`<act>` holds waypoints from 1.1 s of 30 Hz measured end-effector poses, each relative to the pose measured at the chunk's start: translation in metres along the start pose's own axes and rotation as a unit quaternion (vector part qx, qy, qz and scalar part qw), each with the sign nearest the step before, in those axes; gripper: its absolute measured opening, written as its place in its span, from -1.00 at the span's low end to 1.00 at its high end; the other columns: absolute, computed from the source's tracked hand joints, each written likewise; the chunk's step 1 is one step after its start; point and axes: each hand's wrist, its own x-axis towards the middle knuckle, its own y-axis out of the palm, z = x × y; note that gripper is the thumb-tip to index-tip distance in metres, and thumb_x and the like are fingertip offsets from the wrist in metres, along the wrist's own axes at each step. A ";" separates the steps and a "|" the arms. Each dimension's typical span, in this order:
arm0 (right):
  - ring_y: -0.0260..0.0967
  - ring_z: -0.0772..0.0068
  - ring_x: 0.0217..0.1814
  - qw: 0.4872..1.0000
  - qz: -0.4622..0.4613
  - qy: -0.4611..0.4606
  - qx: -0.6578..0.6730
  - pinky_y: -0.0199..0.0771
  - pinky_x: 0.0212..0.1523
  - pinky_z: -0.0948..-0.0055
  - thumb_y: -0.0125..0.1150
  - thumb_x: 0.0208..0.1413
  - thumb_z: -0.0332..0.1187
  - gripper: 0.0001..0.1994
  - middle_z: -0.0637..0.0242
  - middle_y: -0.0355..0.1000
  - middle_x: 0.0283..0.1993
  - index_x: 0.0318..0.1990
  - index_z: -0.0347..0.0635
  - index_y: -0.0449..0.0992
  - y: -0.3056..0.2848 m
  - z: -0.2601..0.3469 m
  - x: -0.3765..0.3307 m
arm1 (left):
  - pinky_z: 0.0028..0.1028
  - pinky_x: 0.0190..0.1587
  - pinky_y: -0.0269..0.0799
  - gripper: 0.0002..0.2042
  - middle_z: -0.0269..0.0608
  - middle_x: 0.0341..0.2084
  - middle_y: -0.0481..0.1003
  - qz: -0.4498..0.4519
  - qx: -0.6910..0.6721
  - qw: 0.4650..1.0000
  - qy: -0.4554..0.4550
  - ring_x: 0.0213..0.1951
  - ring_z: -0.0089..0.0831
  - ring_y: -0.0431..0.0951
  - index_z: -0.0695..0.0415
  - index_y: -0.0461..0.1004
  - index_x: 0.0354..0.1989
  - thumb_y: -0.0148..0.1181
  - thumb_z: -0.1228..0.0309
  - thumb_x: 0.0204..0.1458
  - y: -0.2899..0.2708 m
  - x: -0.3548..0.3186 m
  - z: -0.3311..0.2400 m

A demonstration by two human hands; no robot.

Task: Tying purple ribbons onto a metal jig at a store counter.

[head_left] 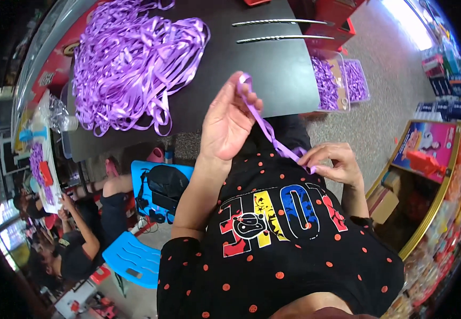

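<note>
A big heap of purple ribbon (134, 58) is sprawling over the left end of the dark surface (262, 69). By its right edge, two clear bins (342, 80) are sitting full of purple ribbon pieces. Both hands are pinching one ribbon strip (270, 135), left hand (227, 119) up top, right hand (334, 162) lower, stretched over the lap.

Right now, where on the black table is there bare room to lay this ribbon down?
Free: the black table between the purple ribbon pile and the two metal rods, just past the left hand. Crowded: the pile's side.
</note>
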 end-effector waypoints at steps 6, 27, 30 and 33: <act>0.51 0.26 -0.23 0.983 -0.084 0.005 0.164 0.52 -0.18 0.34 0.22 -0.03 -0.55 -0.94 0.00 0.52 -0.23 -0.36 -0.31 0.53 -0.008 -0.015 -0.008 | -0.50 -0.36 0.24 -0.76 -0.37 -0.49 0.34 0.007 0.044 0.998 0.034 -0.49 -0.54 0.26 0.10 0.41 -0.03 0.00 0.30 0.21 0.030 0.001 -0.009; 0.47 0.45 -0.15 0.903 -0.373 0.059 0.207 0.41 -0.23 0.63 0.08 0.16 -0.44 -0.68 0.11 0.44 0.01 0.07 -0.32 0.36 -0.051 -0.032 0.059 | -0.69 -0.38 0.33 -0.78 -0.36 -0.48 0.47 0.117 0.428 0.864 0.237 -0.46 -0.65 0.43 0.22 0.47 -0.09 0.15 0.57 0.07 0.076 0.047 -0.038; 0.47 0.48 -0.09 0.929 -0.368 0.022 0.008 0.41 -0.11 0.60 0.10 0.16 -0.44 -0.66 0.20 0.46 0.01 0.09 -0.30 0.38 -0.037 -0.026 0.064 | -0.68 -0.31 0.37 -0.82 -0.36 -0.43 0.50 0.038 0.546 0.797 0.256 -0.39 -0.63 0.49 0.23 0.51 -0.15 0.19 0.54 0.05 0.055 0.049 -0.049; 0.43 0.39 -0.11 0.948 -0.268 -0.006 -0.172 0.38 -0.08 0.47 0.24 0.04 -0.35 -0.74 0.29 0.51 -0.17 -0.11 -0.20 0.54 -0.027 -0.018 0.069 | -0.66 -0.30 0.39 -0.83 -0.38 -0.44 0.50 0.014 0.595 0.764 0.249 -0.41 -0.65 0.47 0.22 0.52 -0.17 0.20 0.55 0.04 0.037 0.047 -0.054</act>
